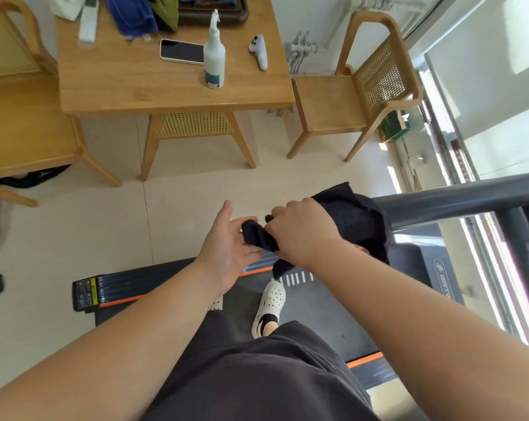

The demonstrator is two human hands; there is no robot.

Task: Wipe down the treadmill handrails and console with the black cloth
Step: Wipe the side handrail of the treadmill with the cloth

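The black cloth (352,217) is draped over the free end of a dark grey treadmill handrail (457,200) that runs off to the right. My right hand (302,230) is closed over the cloth on the rail's end. My left hand (226,247) sits just to the left, palm turned up, fingers spread, with a bunched tail of the cloth resting against its fingers. Below the hands lies the treadmill deck (311,302) with orange trim, and one foot in a white shoe stands on it. The console is out of view.
A wooden table (129,83) stands ahead with a white spray bottle (214,56), a phone (182,51), a white controller (258,51) and folded fabrics. Wooden chairs flank it: one at right (357,95), one at left (26,129). A window wall runs along the right.
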